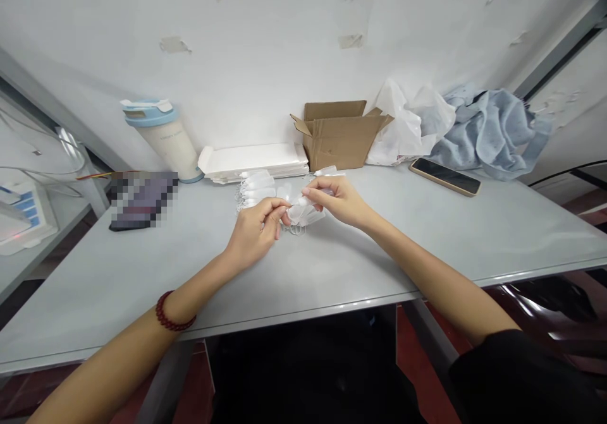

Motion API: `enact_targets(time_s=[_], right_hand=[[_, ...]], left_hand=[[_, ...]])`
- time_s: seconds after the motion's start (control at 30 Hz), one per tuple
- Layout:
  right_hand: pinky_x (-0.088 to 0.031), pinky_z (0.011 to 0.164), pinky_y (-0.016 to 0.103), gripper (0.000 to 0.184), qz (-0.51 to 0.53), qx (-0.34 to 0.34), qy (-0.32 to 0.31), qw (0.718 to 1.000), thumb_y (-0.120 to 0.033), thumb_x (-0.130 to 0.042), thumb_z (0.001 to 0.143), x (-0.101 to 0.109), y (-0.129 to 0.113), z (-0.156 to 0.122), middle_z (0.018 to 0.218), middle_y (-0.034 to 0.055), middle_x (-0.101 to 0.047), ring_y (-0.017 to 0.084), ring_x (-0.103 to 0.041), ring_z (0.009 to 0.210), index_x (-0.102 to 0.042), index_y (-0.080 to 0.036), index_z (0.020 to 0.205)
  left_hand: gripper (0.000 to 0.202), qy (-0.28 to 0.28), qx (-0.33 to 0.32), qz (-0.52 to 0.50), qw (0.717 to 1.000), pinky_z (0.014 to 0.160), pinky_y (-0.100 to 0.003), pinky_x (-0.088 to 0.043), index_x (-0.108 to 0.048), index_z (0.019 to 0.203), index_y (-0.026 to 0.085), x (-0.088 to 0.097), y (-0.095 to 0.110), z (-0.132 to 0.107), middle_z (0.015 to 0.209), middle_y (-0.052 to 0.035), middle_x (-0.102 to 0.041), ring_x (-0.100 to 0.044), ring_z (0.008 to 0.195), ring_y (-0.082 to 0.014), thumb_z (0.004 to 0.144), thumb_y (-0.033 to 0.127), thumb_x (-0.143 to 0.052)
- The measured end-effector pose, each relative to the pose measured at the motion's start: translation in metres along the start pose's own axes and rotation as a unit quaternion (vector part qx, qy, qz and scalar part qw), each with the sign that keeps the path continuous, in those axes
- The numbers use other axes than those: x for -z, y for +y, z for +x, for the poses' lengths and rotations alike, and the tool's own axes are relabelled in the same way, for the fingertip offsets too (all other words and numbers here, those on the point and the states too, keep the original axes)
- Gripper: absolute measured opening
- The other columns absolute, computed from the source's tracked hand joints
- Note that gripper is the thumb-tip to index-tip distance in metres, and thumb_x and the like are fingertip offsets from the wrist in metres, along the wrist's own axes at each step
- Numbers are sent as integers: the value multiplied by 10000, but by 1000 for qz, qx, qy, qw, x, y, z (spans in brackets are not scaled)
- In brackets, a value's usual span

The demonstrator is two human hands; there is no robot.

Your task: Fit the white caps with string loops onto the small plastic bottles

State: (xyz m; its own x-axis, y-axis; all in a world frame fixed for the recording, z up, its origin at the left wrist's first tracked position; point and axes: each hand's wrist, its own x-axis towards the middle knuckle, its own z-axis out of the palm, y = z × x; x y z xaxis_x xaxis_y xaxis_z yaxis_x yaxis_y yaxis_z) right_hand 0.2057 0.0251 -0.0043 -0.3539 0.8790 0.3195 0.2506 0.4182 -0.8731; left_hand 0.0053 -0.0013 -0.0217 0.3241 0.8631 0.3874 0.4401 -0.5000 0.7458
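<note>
Both hands meet over the middle of the grey table [332, 266]. My left hand [256, 229] is closed, its fingertips pinching a thin metal ring or loop at the end of a small clear plastic piece [303, 212]. My right hand [336, 199] is curled round the same clear piece from the other side and holds it just above the tabletop. A row of several similar clear plastic pieces [256, 187] lies on the table right behind my hands. A red bead bracelet [168, 313] is on my left wrist.
At the back stand an open cardboard box [339, 134], a stack of flat white packs [253, 158], a lidded tumbler [164, 136], a white plastic bag [408, 124] and blue cloth [488, 130]. A phone [444, 176] lies right; a dark pixelated item [142, 199] left.
</note>
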Motion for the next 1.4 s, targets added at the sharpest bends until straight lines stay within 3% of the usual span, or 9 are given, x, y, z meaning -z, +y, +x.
enact_targets(time_s=[0.53, 0.83, 1.4], right_hand=[[-384, 571, 241, 347, -1, 4, 4, 1000, -453, -570, 836, -3, -1, -1, 596, -14, -533, 96, -476, 568, -613, -148, 678], [-402, 651, 252, 314, -61, 45, 17, 997, -421, -543, 859, -7, -3, -3, 717, 20, -631, 126, -546, 687, -622, -154, 714], [-384, 598, 234, 284, -86, 42, 1, 995, -376, -523, 874, -15, -1, -6, 693, 20, -610, 111, -509, 640, -611, -142, 738]], left_hand=[[161, 1, 9, -2, 1000, 493, -214, -428, -587, 941, 168, -1, 1, -1, 698, 7, -656, -527, 460, -85, 906, 224, -441], [141, -1, 18, -10, 1000, 491, -217, -427, -577, 910, 173, -2, 2, -2, 672, 15, -633, -527, 460, -90, 903, 221, -444], [152, 7, -1, 40, 999, 504, -221, -417, -592, 880, 166, -5, 1, -5, 669, 17, -630, -508, 470, -88, 897, 210, -447]])
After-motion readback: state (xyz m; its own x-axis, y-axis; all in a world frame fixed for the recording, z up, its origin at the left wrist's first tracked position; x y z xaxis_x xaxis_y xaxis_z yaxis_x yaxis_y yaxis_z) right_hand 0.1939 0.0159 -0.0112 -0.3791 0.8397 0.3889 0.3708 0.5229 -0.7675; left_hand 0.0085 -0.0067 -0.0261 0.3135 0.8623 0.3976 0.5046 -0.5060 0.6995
